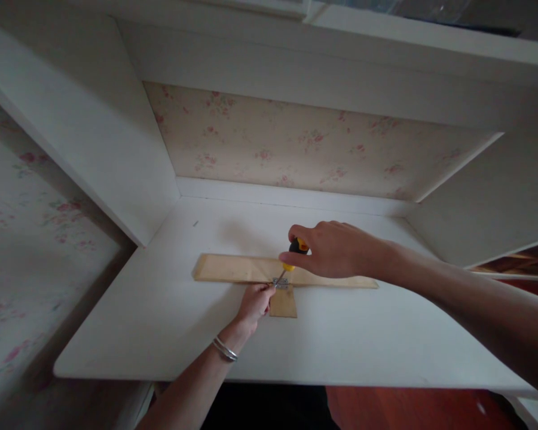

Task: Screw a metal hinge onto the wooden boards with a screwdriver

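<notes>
White shelf (170, 322) in an alcove, floral wallpaper (296, 143) behind. Mid-shelf: T-shaped wooden piece (233, 269) with metal bracket (281, 284). Left hand (254, 304), fingers pinched narrow at the bracket. Right hand (336, 248), fingers wrapped around a yellow-black screwdriver (291, 257), tip on the bracket.

No legible text or labels.

Left hand (254, 303) low at centre frame, fingers curled shut, forearm rising from the bottom edge, bangles at the wrist. Right hand (336, 248) just above it, fist-gripped, arm stretching in from the right edge.
</notes>
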`<state>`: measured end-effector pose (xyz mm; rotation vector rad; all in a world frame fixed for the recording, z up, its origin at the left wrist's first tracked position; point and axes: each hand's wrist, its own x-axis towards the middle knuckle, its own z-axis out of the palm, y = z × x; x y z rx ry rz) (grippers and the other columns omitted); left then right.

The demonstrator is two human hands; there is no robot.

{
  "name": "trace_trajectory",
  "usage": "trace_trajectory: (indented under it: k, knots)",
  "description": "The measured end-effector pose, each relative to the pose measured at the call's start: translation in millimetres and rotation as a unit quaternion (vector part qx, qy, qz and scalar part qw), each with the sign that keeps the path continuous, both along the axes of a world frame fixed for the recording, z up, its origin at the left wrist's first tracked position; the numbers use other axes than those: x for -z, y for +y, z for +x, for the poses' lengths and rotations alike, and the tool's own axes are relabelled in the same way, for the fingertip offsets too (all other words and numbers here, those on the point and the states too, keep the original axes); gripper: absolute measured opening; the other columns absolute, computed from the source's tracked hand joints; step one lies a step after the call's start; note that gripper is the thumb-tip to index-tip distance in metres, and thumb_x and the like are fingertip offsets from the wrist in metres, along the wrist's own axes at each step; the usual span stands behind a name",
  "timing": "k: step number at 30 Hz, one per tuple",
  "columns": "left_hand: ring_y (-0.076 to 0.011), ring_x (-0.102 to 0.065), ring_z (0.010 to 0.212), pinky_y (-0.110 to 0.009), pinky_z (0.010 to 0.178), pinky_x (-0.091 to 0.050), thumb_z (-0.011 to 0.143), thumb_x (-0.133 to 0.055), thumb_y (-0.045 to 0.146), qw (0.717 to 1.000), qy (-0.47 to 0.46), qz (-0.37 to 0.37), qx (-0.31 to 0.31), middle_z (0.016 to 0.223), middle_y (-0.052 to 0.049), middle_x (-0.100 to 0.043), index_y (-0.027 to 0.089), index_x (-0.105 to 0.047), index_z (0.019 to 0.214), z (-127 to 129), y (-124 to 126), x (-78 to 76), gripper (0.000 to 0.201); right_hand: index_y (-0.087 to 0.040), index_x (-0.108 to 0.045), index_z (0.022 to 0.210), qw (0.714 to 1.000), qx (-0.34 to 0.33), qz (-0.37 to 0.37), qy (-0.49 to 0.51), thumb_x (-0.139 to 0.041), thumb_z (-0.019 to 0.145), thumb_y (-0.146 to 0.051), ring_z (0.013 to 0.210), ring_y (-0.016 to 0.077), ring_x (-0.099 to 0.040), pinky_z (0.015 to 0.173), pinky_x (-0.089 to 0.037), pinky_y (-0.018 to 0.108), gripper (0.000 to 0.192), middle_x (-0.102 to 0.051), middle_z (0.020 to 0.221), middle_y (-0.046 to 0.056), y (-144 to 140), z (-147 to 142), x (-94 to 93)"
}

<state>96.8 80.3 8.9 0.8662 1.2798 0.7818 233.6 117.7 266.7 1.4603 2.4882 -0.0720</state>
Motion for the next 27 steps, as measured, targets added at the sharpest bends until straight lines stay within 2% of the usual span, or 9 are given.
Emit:
trace_trajectory:
  k: [2,4,6,9,12,15,17,21,27]
  knots:
    - [-0.0073,-0.034,0.039,-0.022,0.039,-0.018,0.069,-0.06,0.042,1.0,-0.001,0.001,0.0,0.047,0.003,-0.042,0.014,-0.056,0.063,-0.1,-0.4,-1.2,0.029,-0.021,-0.061,0.097,1.0,0.004,0.023,-0.017,-0.037,0.09,-0.058,0.069,0.0283,-0.061,0.058,-0.04,0.034,0.045,-0.063,0.075,0.01,-0.3,-2.7,0.0]
    - [-0.0074,-0.035,0.039,-0.022,0.039,-0.019,0.069,-0.06,0.042,1.0,0.003,0.006,0.001,0.046,0.003,-0.041,0.015,-0.053,0.06,-0.3,-1.0,-2.3,0.03,-0.022,-0.059,0.1,0.999,-0.019,0.04,-0.019,-0.041,0.089,-0.045,0.068,0.0271,-0.061,0.057,-0.038,0.033,0.032,-0.064,0.076,0.009,-2.0,-3.9,-1.3]
    - [-0.0075,-0.036,0.039,-0.021,0.039,-0.019,0.069,-0.06,0.043,1.0,0.003,0.005,0.0,0.046,0.003,-0.042,0.015,-0.051,0.058,-0.5,-1.4,-3.2,0.031,-0.024,-0.056,0.105,0.998,-0.053,0.033,-0.004,-0.046,0.085,-0.033,0.069,0.0244,-0.06,0.056,-0.036,0.03,0.025,-0.064,0.083,0.007,-4.8,-3.0,-4.0]
    - [-0.0075,-0.035,0.039,-0.021,0.039,-0.019,0.07,-0.06,0.043,1.0,-0.004,-0.002,0.0,0.046,0.004,-0.041,0.016,-0.05,0.06,-0.2,-1.2,-4.4,0.031,-0.027,-0.055,0.106,0.996,-0.089,0.01,0.015,-0.048,0.081,-0.024,0.071,0.0204,-0.059,0.058,-0.036,0.028,0.026,-0.063,0.094,0.004,-9.0,-0.2,-7.5]
    - [-0.008,-0.036,0.038,-0.022,0.038,-0.019,0.072,-0.058,0.04,1.0,0.005,-0.009,0.001,0.045,0.003,-0.042,0.016,-0.051,0.06,0.3,0.1,-5.3,0.028,-0.028,-0.055,0.108,0.997,-0.074,0.01,0.014,-0.046,0.088,-0.041,0.07,0.022,-0.059,0.059,-0.037,0.03,0.026,-0.063,0.093,0.005,-11.1,-0.3,-5.2]
    - [-0.0082,-0.035,0.037,-0.022,0.037,-0.019,0.072,-0.057,0.037,1.0,0.021,-0.018,0.004,0.044,0.003,-0.042,0.016,-0.051,0.059,0.6,1.4,-5.0,0.026,-0.021,-0.058,0.103,0.998,-0.015,0.052,-0.024,-0.031,0.091,-0.062,0.07,0.0288,-0.061,0.06,-0.039,0.035,0.05,-0.064,0.078,0.01,-11.0,-3.3,0.3]
    - [-0.0083,-0.035,0.036,-0.022,0.037,-0.018,0.073,-0.057,0.037,1.0,0.023,-0.019,0.004,0.043,0.003,-0.041,0.016,-0.052,0.059,0.7,1.7,-4.0,0.026,-0.019,-0.059,0.098,0.996,-0.001,0.075,-0.053,-0.027,0.094,-0.058,0.071,0.031,-0.062,0.06,-0.04,0.037,0.051,-0.063,0.073,0.012,-10.0,-4.7,2.3]
    - [-0.0085,-0.036,0.037,-0.022,0.038,-0.02,0.074,-0.058,0.039,1.0,0.026,-0.009,0.002,0.043,0.003,-0.041,0.015,-0.054,0.06,0.5,1.5,-2.3,0.027,-0.022,-0.055,0.109,0.997,-0.033,0.052,-0.036,-0.042,0.089,-0.04,0.073,0.0295,-0.063,0.059,-0.041,0.036,0.03,-0.066,0.086,0.01,-6.3,-4.7,0.5]
    - [-0.008,-0.035,0.036,-0.022,0.038,-0.019,0.075,-0.057,0.036,1.0,0.026,-0.01,0.006,0.042,0.003,-0.041,0.016,-0.052,0.057,0.0,1.0,-5.2,0.028,-0.02,-0.059,0.1,0.998,-0.007,0.039,-0.053,-0.036,0.089,-0.058,0.07,0.0308,-0.062,0.059,-0.041,0.037,0.046,-0.064,0.077,0.013,-3.7,-5.8,0.0]
